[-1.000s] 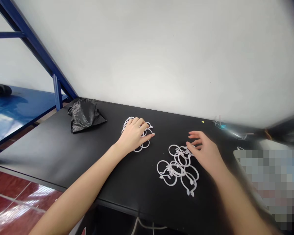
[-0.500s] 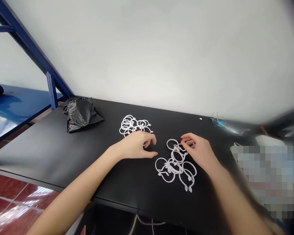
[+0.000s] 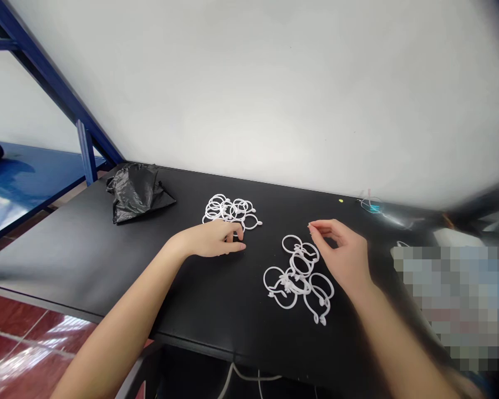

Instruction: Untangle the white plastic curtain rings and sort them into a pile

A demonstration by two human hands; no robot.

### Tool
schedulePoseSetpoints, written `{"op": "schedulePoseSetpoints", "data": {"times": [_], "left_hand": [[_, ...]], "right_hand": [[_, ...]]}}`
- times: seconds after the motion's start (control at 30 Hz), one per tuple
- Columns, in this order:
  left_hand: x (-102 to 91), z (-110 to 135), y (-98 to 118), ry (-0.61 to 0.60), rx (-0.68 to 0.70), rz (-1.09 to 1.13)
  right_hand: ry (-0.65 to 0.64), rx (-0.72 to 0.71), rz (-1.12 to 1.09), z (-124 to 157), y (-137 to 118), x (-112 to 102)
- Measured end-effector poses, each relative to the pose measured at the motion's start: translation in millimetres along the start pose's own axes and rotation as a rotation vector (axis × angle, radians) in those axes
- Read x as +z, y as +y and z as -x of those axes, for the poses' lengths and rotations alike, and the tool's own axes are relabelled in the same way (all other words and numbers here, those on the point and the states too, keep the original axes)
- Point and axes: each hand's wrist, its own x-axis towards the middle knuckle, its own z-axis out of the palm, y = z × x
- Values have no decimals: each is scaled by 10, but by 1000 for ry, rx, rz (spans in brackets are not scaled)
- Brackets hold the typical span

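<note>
The big black table [image 3: 66, 249] fills the middle. A crumpled black bag [image 3: 136, 192] lies at its far left. One pile of white rings [image 3: 298, 275] lies near the front, and a smaller pile of rings [image 3: 229, 209] lies farther back. The left hand [image 3: 213, 241] rests curled on the table, touching the back pile. The right hand [image 3: 341, 254] hangs just beside the front pile with finger and thumb pinched. I cannot tell if either hand holds a ring.

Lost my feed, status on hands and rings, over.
Left hand curled beside far ring pile, grip unclear. Right hand pinched, apparently empty, beside near ring pile. Black bag far left, apart.
</note>
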Motion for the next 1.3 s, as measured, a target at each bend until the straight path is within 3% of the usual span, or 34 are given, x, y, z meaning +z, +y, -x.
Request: {"op": "schedulePoseSetpoints", "data": {"times": [0.33,0.57,0.67,0.77,1.03,1.3], "left_hand": [[46,-48,-3,95,75,-2],[349,-134,300,360,358,302],[523,-174,401,329,455,401],[602,-198,426,321,458,497],[566,-187,412,292,434,545],[583,-194,408,295,482,501]], "right_hand": [[42,-8,-395,38,-138,45],[28,-8,-548,134,-327,111],[-26,-22,-609,188,-405,140],[-54,-24,-629,222,-450,161],[-85,-122,-516,214,-386,150],[-106,-110,-511,229,-385,136]]}}
